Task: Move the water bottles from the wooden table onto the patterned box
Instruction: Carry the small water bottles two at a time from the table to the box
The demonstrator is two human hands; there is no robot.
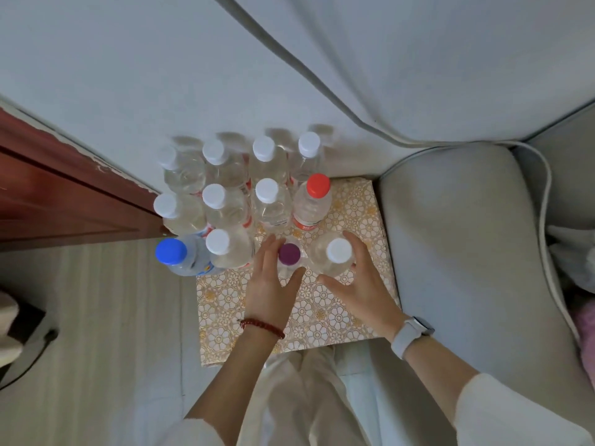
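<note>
Several clear water bottles stand upright in rows on the far half of the gold-and-white patterned box (322, 317). Most have white caps; one has a red cap (317, 186) and one a blue cap (170, 251) at the left edge. In the front row, my left hand (270, 284) wraps around a small purple-capped bottle (288, 253), fingers on its left and thumb on its right. My right hand (363, 284) holds a white-capped bottle (338, 251) beside it, fingers on its right and thumb at the near side. Both bottles stand on the box.
A dark red wooden cabinet (48, 188) stands at the left, close to the box. A grey sofa cushion (467, 252) borders the box on the right. A white wall is behind the bottles. Pale floor (96, 317) lies to the left.
</note>
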